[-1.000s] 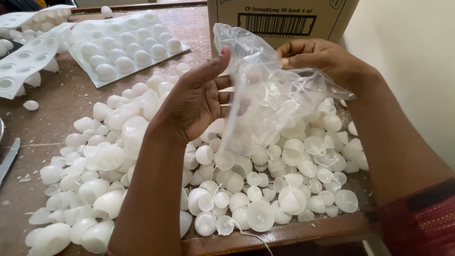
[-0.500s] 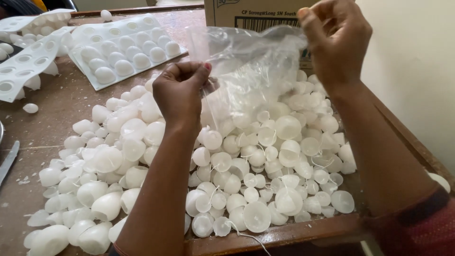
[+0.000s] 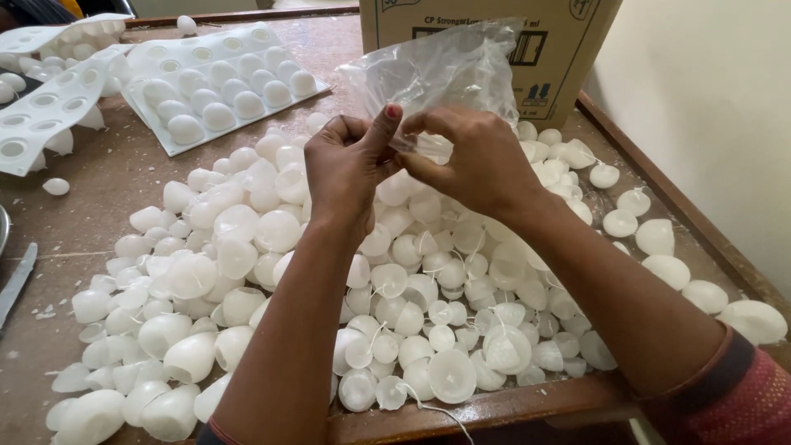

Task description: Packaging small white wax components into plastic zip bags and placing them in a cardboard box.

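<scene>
While both of my hands meet over the middle of the table (image 3: 99,194), I have the clear plastic bag (image 3: 437,70) pinched between them — the left hand (image 3: 346,169) is curled shut on the bag's lower edge with its thumb raised, and the right hand (image 3: 478,161) has its fingers (image 3: 428,124) clamped on the same crumpled plastic from the other side. The bag rises above my knuckles, in front of a brown cardboard box (image 3: 560,49). Below my wrists lies a wide heap of white dome-shaped wax candles (image 3: 412,280), some with thin wicks showing. Farther left sit white mould trays (image 3: 214,82) — one still filled with rounded pieces. A raised wooden edge (image 3: 676,206) borders the table on the right.
</scene>
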